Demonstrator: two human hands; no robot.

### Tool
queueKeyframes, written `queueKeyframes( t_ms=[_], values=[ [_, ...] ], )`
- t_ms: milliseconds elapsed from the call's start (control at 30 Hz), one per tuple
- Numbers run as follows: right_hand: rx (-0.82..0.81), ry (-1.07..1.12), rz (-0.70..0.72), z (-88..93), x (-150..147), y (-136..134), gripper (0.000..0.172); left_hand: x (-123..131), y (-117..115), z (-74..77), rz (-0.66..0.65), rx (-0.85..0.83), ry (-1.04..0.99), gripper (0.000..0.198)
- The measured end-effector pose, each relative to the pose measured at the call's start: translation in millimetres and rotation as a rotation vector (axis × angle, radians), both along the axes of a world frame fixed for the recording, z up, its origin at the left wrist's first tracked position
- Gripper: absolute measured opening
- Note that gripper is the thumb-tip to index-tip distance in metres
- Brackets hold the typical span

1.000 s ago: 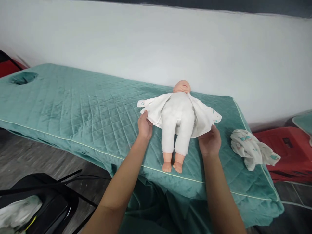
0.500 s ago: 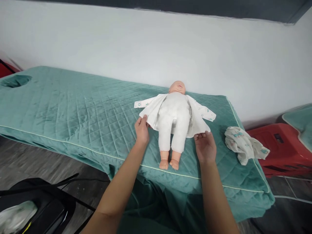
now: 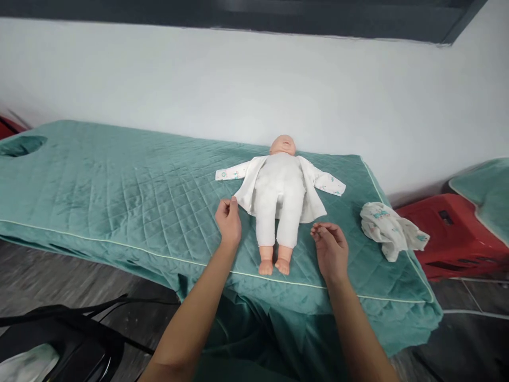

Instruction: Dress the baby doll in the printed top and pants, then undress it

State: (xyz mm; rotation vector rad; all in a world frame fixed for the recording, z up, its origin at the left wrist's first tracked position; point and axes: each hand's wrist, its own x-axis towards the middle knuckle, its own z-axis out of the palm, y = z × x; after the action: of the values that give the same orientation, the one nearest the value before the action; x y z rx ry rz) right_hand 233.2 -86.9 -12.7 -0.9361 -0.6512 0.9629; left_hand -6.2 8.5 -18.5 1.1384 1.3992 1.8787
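Observation:
A baby doll (image 3: 280, 204) lies on its back on the green quilted bed (image 3: 131, 180), head toward the wall. An open white jacket (image 3: 248, 188) is spread out beneath it, sleeves out to both sides. My left hand (image 3: 228, 223) hovers just left of the jacket's lower hem, fingers curled with nothing in them. My right hand (image 3: 330, 246) is below the jacket's right hem, fingers loosely curled and apart from the cloth, holding nothing.
A crumpled printed garment (image 3: 392, 228) lies near the bed's right end. A red stool (image 3: 453, 233) stands on the floor at the right. A face hole (image 3: 22, 144) is at the bed's far left. A black chair (image 3: 59, 339) sits at the lower left.
Both hands let go of the jacket's lower edges and drew back toward me. The jacket flaps now lie flat beside the doll. The camera tilted up slightly.

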Motion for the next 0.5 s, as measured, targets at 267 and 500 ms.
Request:
queueKeyframes(
  t_ms=[267,500],
  values=[
    [-0.033,-0.564,-0.116,-7.8,2,8,0.01,3,5,-0.8,0.063,0.087,0.62,0.032],
    [-0.001,-1.289,0.003,-0.7,-15,8,0.027,5,10,-9.0,-0.044,0.046,0.83,0.046]
  ],
)
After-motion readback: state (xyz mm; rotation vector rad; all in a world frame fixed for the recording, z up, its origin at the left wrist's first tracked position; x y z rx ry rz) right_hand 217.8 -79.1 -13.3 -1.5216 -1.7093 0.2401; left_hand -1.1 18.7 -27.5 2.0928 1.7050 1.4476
